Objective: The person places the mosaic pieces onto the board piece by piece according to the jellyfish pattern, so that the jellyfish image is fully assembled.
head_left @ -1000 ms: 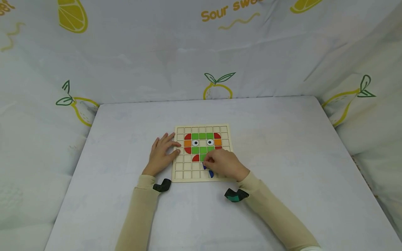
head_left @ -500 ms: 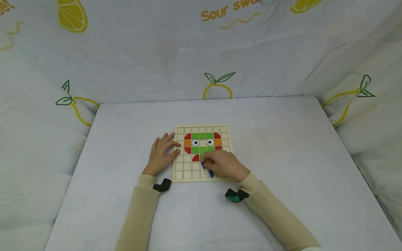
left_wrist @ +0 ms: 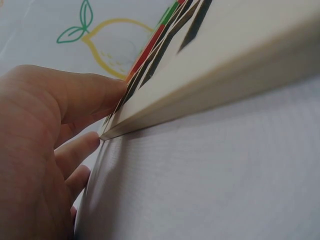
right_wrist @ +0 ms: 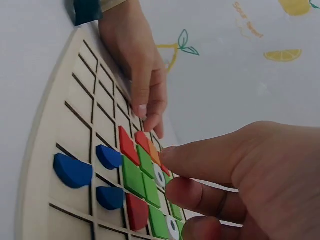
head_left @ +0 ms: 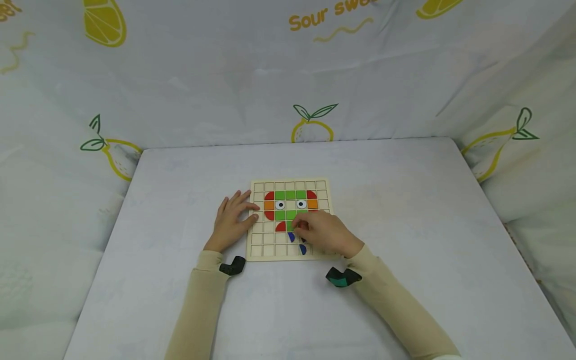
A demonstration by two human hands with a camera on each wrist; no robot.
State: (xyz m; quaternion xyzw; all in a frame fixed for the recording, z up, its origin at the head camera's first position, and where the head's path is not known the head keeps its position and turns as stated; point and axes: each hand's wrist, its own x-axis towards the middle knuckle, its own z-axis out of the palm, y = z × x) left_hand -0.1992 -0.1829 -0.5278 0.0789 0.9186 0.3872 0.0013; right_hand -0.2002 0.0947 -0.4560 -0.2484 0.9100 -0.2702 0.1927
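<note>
A wooden grid board (head_left: 264,250) lies on the table, bearing flat colored tiles. My left hand (head_left: 232,221) rests at its left edge, fingers spread; the left wrist view shows the thumb on top of the board (left_wrist: 165,112). Over the lower right part, my right hand (head_left: 326,232) hovers with thumb and fingers bent slightly apart, nothing visible between them in the right wrist view. Blue rounded tiles (right_wrist: 109,157) sit in the cells near it, below a red quarter-circle tile (right_wrist: 136,212) and green square tiles (right_wrist: 133,177). In the head view this hand covers part of the pattern.
Red corner tiles (head_left: 269,195), orange tiles (head_left: 312,204) and two eye tiles (head_left: 280,205) complete the visible pattern. A white cloth covers the table (head_left: 405,210). Behind it hangs a white curtain (head_left: 202,90) with lemon prints. Dark bands (head_left: 232,266) circle the wrists.
My right hand has drawn back slightly up and to the right, off the blue tile it was touching, which now shows more fully. The left hand and the board have stayed put.
</note>
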